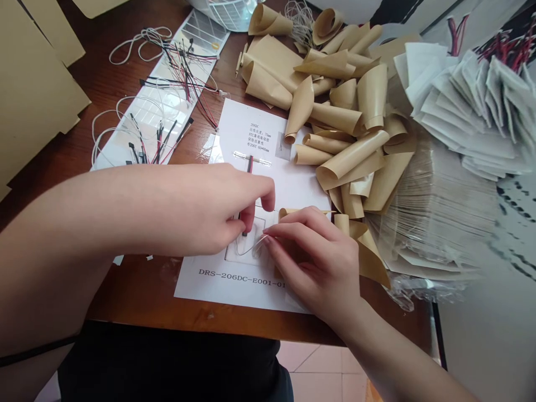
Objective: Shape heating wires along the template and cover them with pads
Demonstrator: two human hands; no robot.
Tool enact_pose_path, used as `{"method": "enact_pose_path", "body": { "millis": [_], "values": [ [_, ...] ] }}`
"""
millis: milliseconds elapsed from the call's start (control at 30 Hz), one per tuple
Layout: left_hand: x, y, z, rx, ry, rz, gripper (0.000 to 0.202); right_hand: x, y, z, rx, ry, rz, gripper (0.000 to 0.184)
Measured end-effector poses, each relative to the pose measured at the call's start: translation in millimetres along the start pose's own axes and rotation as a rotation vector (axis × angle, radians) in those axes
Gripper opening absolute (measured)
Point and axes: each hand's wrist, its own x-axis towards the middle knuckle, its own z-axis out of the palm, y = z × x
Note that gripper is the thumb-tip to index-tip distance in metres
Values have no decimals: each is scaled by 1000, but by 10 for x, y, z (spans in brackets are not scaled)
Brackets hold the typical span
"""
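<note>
Left hand: the left hand [196, 209] was bent down over the printed sheet, its fingers [268, 192] drawn into a narrow pinch around a dark thin piece; exactly what they gripped was hidden.
Right hand: the right hand [314, 259] lay just beside the left, its fingertips [268, 240] pinched narrowly at the curved edge of the clear film.
Clear film: the clear film [251, 245] lay on the printed sheet between both hands, glossy and thin, with a pale outlined square printed beneath it; much of it was hidden by the fingers.
Wire: a red-and-black wire [250, 164] ran up the sheet above the left hand, crossed by a shiny strip of tape [251, 158].
Printed sheet: the white printed sheet [247, 134] lay flat under the hands, with small specification text near its top and "DRS-206DC-E001-01" along its lower part.
Tan liners: curled tan paper liners [335, 117] were heaped beyond the sheet, and one [368, 257] touched the right hand.
White pads: fanned white pads [469, 117] lay at the far right, above a plastic-wrapped stack [435, 212].
Wire leads: tangled white, red and black wire leads [176, 84] lay at upper left on gridded white sheets [159, 120].
Table: everything rested on a brown wooden table [209, 315], with tan cardboard sheets [33, 95] at its left.
</note>
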Motion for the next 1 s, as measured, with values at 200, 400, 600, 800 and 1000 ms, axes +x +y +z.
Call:
{"method": "enact_pose_path", "body": {
  "millis": [200,400,600,800,1000],
  "values": [
    [8,25,34,34,-147,-12,23,7,-10,-4,-5,1,17,7],
    [5,-23,94,42,-182,-22,27,12,-6,-11,-15,-8,21,8],
    [-1,-46,71,56,-190,-27,30,10,8,0,-17,-7,23,7],
    [-9,-44,77,36,-214,-23,27,6,12,-3,-14,-10,18,7],
    [-13,-33,51,55,-252,-51,28,0,33,21,-8,-18,21,7]
  ]
}}
